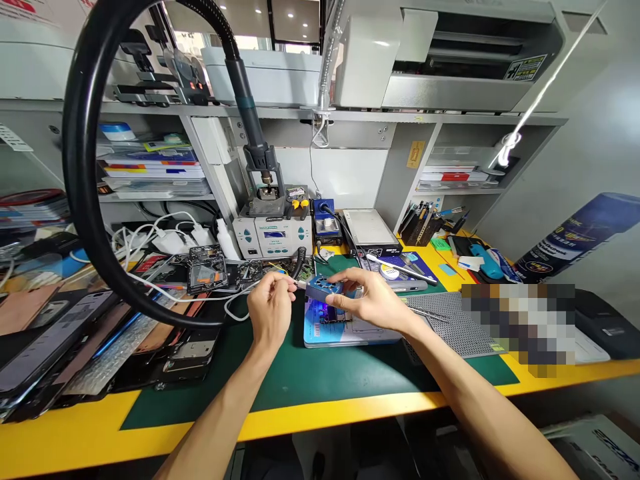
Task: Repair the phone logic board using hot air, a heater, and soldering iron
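Observation:
My left hand (270, 305) is closed in a pinch on a thin metal tool (299, 284) whose tip points right at a small blue fixture (324, 288). My right hand (371, 300) grips that blue fixture from the right with its fingers curled round it. The fixture is held just above a light-blue flat platform (345, 330) with a purple glow on the green mat (310, 373). Both forearms reach in from the bottom edge.
A hot-air rework station (273, 233) with a black hose (83, 167) stands behind. Stacked phone frames and screens (90, 340) fill the left. A grey perforated mat (457, 320), tools, a solder tin (389, 272) and a spray can (580, 237) lie right. The yellow bench edge (350, 407) runs in front.

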Available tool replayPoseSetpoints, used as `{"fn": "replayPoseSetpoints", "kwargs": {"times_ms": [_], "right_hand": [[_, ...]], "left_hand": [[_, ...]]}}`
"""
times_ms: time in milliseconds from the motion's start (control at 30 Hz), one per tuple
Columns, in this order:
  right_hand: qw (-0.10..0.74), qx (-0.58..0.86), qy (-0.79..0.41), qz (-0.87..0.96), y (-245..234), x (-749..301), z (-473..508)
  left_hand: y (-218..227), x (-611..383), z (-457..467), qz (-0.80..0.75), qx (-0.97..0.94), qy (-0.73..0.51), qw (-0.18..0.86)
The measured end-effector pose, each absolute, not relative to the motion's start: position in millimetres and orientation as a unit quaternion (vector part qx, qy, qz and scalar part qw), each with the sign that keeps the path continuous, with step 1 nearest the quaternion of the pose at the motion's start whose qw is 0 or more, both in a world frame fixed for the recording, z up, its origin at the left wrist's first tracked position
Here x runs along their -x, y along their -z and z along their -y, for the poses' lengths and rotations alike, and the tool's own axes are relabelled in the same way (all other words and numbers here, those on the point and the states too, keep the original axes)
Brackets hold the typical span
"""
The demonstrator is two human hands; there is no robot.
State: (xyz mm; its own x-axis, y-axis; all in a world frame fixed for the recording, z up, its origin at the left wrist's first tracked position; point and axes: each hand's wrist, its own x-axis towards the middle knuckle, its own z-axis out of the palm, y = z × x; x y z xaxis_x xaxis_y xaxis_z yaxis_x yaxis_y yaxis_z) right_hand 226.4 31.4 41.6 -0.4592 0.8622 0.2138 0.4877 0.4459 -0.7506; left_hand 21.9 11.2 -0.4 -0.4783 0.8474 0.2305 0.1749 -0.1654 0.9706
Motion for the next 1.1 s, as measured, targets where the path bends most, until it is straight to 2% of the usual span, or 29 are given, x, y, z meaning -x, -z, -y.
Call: {"fn": "replayPoseSetpoints", "kwargs": {"times_ms": [367,667,1100], "right_hand": [[0.239,0.403,-0.205,0.859,-47,-229,-19],[0.194,0.402,-0.187,0.875,-51,-231,-14],[0.184,0.444,-0.176,0.859,-53,-251,-25]], "left_hand": [[2,-27,-5,-0.549,-0.453,-0.658,0.246],[8,-24,-5,-0.526,-0.482,-0.654,0.252],[9,-27,-1,-0.482,-0.520,-0.640,0.296]]}}
